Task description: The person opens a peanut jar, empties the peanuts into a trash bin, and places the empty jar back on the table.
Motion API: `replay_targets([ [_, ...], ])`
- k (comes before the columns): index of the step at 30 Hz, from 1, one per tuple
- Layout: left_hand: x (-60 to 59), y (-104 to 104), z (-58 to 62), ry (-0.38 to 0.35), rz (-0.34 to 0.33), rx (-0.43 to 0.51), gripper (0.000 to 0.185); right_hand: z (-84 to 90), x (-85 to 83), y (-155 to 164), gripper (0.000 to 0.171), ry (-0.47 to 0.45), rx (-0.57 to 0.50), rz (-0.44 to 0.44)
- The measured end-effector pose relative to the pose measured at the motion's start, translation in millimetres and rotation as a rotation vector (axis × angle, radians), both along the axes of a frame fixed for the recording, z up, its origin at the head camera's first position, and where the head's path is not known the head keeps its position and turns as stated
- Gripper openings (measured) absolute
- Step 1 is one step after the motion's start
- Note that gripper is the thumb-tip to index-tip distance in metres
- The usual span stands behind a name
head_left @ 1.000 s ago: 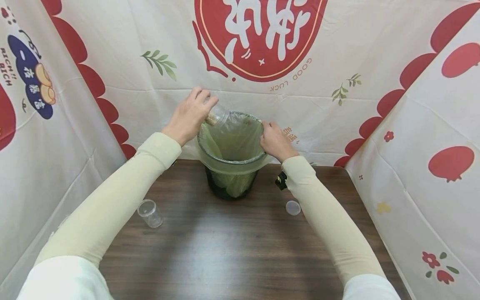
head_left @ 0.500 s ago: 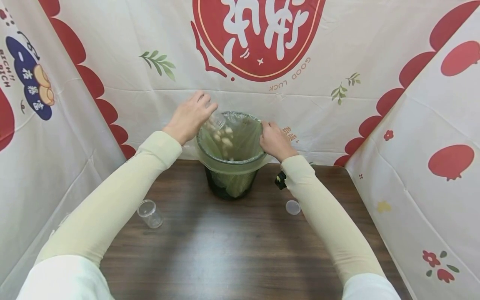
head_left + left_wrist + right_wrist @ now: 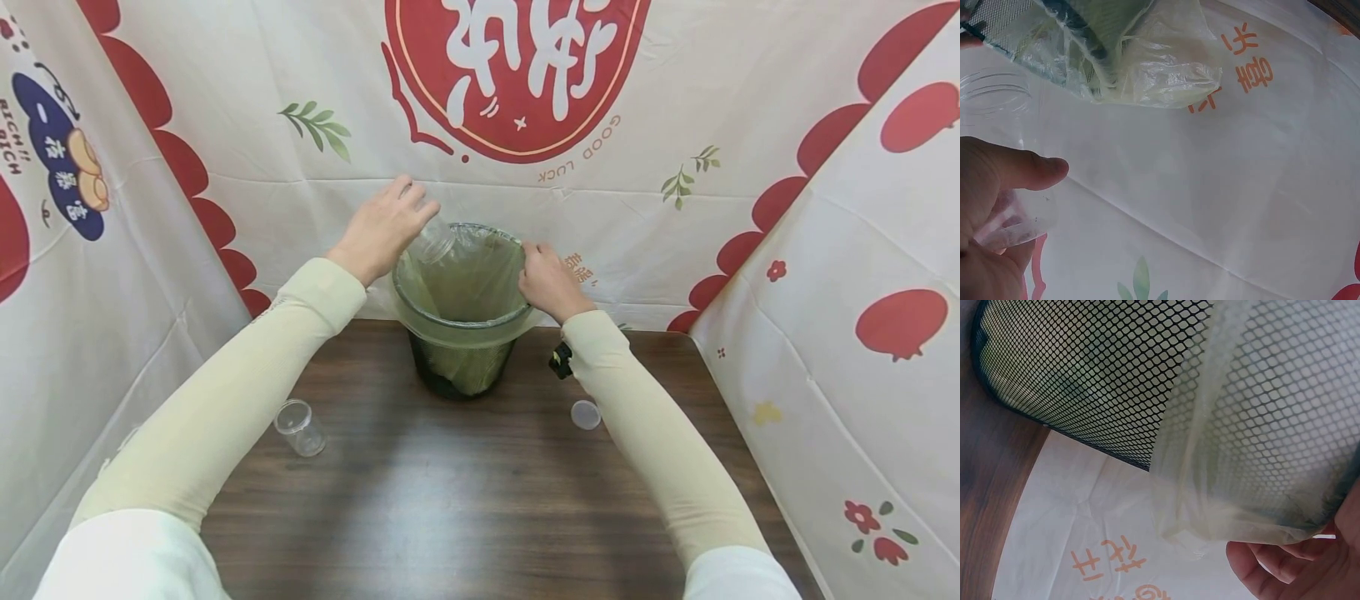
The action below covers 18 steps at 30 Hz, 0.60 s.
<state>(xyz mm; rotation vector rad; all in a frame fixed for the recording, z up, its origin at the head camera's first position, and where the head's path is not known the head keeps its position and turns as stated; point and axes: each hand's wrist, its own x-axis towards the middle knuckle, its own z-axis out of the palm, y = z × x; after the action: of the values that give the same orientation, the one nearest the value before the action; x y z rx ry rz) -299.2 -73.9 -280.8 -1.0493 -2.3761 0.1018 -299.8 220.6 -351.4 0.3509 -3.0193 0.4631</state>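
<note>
Left hand (image 3: 381,229) fingers curl round a clear jar (image 3: 437,247), tipped mouth-down over the lined mesh bin (image 3: 461,367) (standing at the table's back edge). Right hand (image 3: 550,282) grips the bin's rim; its liner bag (image 3: 463,283) drapes outside.

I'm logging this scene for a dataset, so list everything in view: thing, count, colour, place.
Mesh bin: one, black, back centre of the table.
Bin liner: one, pale green, see-through, folded over the bin's rim.
Tilted cup: one, clear plastic, over the bin's left rim.
Standing cup: one, clear, table left.
Lid: one, whitish, table right.
Table: one, dark brown wood.
Cloth backdrop: white with red prints, on three sides.
Left hand: grips the tilted cup.
Right hand: holds the bin's right rim.
</note>
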Motion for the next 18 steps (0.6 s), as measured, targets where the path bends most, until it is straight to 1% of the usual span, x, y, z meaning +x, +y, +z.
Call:
replay_targets([
  [3,-0.3,-1,2.6,-0.013,0.006,0.015,0.043,0.2,0.1,-1,0.057,-0.003,0.000,-0.004],
  [10,-1.2,-1,9.4,0.000,0.027,0.025,0.049,-0.4,0.2,-1,0.058,-0.004,-0.001,-0.007],
  [18,1.9,0,18.7,-0.007,0.052,0.063,0.057,-0.4,-0.8,-1,0.058,-0.011,-0.018,-0.009],
])
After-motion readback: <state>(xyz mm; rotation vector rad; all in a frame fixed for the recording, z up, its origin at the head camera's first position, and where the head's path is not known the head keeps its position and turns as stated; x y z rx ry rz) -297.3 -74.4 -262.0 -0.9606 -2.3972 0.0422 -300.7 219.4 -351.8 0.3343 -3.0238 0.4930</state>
